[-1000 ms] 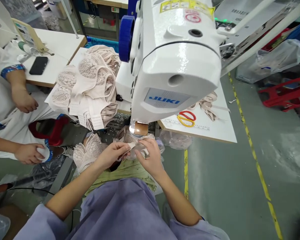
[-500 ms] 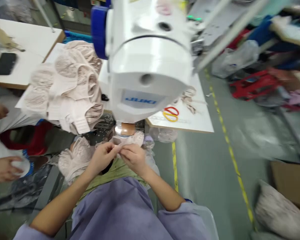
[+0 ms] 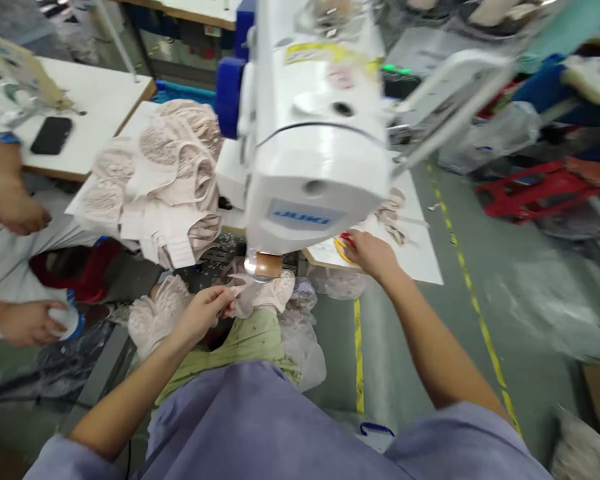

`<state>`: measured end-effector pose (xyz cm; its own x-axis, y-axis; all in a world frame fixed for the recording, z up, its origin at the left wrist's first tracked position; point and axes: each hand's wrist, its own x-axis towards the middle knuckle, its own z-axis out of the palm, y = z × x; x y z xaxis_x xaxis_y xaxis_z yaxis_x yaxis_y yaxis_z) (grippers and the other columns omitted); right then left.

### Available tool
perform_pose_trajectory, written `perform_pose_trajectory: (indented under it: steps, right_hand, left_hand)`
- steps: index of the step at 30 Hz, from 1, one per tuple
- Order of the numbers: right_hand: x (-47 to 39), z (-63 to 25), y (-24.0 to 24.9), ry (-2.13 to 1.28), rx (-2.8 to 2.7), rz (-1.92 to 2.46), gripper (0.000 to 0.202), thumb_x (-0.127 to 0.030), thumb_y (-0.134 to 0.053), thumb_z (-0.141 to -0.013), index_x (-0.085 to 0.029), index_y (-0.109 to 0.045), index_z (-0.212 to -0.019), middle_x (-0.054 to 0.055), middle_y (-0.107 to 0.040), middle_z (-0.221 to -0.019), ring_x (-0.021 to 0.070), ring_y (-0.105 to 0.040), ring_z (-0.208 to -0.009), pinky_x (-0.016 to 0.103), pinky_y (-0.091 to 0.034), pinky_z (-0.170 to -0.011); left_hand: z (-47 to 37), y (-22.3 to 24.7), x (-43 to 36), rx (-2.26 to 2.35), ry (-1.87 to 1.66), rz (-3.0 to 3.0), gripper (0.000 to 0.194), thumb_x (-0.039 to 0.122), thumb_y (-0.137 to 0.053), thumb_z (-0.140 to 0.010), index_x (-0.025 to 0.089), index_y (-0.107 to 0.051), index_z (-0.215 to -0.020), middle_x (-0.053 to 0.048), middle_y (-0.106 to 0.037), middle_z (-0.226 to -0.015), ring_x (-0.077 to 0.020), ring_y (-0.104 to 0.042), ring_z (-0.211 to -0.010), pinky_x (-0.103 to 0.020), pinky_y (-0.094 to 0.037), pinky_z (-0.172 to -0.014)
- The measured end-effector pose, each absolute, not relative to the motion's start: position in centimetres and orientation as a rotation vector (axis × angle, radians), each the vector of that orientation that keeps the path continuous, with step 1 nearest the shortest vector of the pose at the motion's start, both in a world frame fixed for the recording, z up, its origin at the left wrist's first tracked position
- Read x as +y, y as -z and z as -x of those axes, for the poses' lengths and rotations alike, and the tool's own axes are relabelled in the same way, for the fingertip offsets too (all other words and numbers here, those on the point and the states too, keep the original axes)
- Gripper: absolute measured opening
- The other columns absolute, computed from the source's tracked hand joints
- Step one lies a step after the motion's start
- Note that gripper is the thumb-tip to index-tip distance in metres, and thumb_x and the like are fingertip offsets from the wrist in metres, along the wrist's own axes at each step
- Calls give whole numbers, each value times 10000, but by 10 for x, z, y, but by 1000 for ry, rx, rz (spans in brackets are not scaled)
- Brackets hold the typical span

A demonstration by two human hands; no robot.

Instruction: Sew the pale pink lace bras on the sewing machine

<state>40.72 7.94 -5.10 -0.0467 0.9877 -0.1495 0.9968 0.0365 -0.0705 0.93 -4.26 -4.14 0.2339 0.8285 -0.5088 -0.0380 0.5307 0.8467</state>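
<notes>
My left hand (image 3: 206,312) pinches the edge of a pale pink lace bra (image 3: 275,292) below the sewing machine head (image 3: 315,193). The bra hangs at the front of the machine, over my lap. Out to the right, my right hand (image 3: 373,253) has its fingers closed around the scissors (image 3: 341,248) on the white table. Their red and yellow handle loops show partly; the rest is hidden by my fingers and the machine. More pale lace bra cups (image 3: 157,312) lie to the left of my left hand.
A heap of beige bras (image 3: 155,180) covers the table left of the machine. Beige straps (image 3: 394,217) lie right of it. A phone (image 3: 51,135) rests on the neighbouring table. At far left, a co-worker's hand (image 3: 30,323) holds a white roll. A red stool (image 3: 535,190) stands at right.
My right hand has left the bra and moved right onto the scissors. My left hand still pinches the fabric. The camera view has shifted slightly.
</notes>
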Motion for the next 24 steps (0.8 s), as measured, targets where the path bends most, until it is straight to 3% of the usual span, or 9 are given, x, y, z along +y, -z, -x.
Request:
perform_pose_trajectory:
  steps: [3,7,11,15,20,24]
  right_hand:
    - [25,-396,55,211,2335,-2162,439,-405,-515,-922,-132,-573,-1261,189,-664,-1123,299,-659,-939,354,-489,-703]
    - [-61,-352,49,706,2442,-2221,423,-537,-545,-873,-194,-609,-1112,85,-675,-818,211,-612,-583,324,-482,-513]
    - [-108,-290,40,873,2746,-1940,357,-411,-645,-831,-237,-581,-1136,110,-685,-1069,247,-675,-802,369,-557,-646]
    - [-103,-255,38,874,2847,-1884,314,-359,-637,-875,-250,-570,-1162,105,-683,-1143,270,-682,-967,390,-560,-748]
    - [-86,-243,38,974,2778,-1809,297,-360,-651,-887,-241,-586,-1150,83,-691,-1102,217,-667,-774,364,-547,-703]
    - [-87,-244,42,1116,2755,-1783,283,-391,-631,-912,-278,-593,-1168,55,-699,-1066,176,-613,-640,334,-520,-605]
  left_hand:
    - [-7,40,-46,1171,-734,-751,390,512,-665,-813,141,-591,-719,-11,-557,-681,-77,-424,-547,-186,-292,-466]
    - [-3,39,-48,1114,-763,-696,350,456,-645,-848,136,-614,-711,-20,-577,-699,-74,-445,-561,-185,-286,-464]
    - [-4,39,-50,1082,-794,-732,322,426,-629,-873,143,-618,-720,-13,-598,-728,-78,-469,-598,-191,-357,-541]
    - [-7,39,-51,1107,-784,-879,342,425,-576,-913,144,-627,-725,-4,-587,-693,-90,-468,-602,-207,-369,-573]
    - [-7,38,-54,1152,-761,-990,306,397,-543,-919,145,-636,-773,-25,-628,-753,-109,-492,-641,-230,-393,-622]
    - [-3,36,-54,1159,-723,-946,231,316,-531,-885,148,-634,-764,-12,-601,-722,-100,-447,-601,-225,-335,-563]
